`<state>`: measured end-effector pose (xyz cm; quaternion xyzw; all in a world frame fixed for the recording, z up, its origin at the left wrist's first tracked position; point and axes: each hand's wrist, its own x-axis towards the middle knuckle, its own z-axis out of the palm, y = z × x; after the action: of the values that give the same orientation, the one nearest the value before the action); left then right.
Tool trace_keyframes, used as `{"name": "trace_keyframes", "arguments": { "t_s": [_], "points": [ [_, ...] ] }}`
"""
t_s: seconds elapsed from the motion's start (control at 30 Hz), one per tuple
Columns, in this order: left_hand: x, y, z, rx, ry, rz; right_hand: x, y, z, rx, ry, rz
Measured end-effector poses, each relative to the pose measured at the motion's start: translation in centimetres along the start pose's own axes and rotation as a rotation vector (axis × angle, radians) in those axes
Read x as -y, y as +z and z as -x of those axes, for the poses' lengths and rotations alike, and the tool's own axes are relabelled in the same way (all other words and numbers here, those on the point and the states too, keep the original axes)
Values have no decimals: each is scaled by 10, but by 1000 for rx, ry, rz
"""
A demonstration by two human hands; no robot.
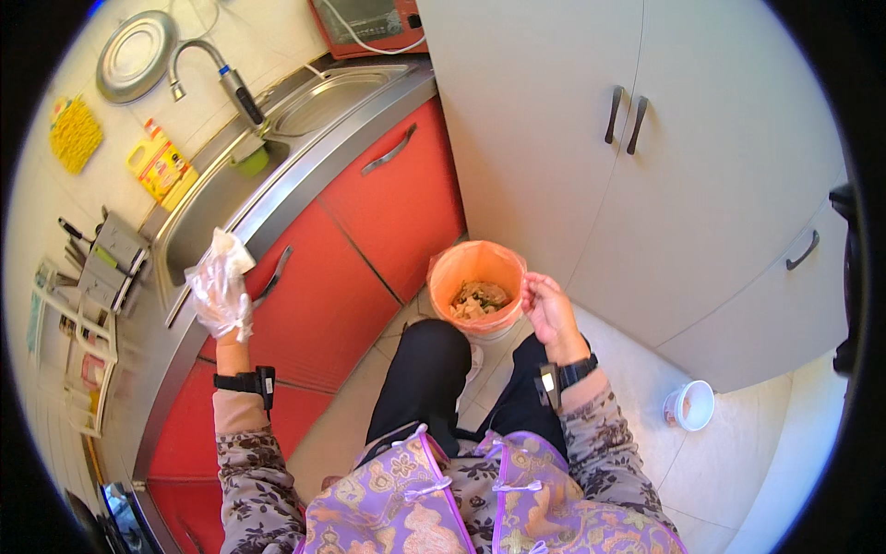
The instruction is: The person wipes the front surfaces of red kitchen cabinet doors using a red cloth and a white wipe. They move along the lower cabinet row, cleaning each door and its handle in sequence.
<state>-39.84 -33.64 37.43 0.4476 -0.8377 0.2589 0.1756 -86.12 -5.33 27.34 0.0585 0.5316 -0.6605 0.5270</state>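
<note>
My left hand is inside a clear, crinkled plastic glove, raised in front of the counter edge by the sink. Its fingers look closed around a pale, whitish piece, too unclear to name. Between my knees and the cabinets stands a waste bin lined with an orange bin liner. Crumpled brownish and pale scraps lie at its bottom. My right hand is bare, at the right side of the bin's rim. Its curled fingers pinch at the liner's edge.
A steel sink with a tap is set in the counter over red cabinets. A yellow bottle and a knife block stand along the wall. Tall grey cabinets rise ahead. A small white tub sits on the floor at right.
</note>
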Motion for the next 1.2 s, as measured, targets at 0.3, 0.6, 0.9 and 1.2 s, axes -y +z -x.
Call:
{"name": "trace_keyframes", "arguments": {
  "t_s": [0.3, 0.6, 0.9, 1.2],
  "points": [
    [-75, 116, -122, -39, 94, 41, 21, 17, -16, -141, 112, -41],
    [-54, 179, -54, 43, 123, -119, -42, -53, -32, -150, -44, -101],
    [-124, 244, -66, -2, 271, 6, -88, -63, -76, -184, -30, -44],
    [-91, 238, -46, 36, 273, 194, -107, -69, -125, -309, 276, 458]
  ]
}}
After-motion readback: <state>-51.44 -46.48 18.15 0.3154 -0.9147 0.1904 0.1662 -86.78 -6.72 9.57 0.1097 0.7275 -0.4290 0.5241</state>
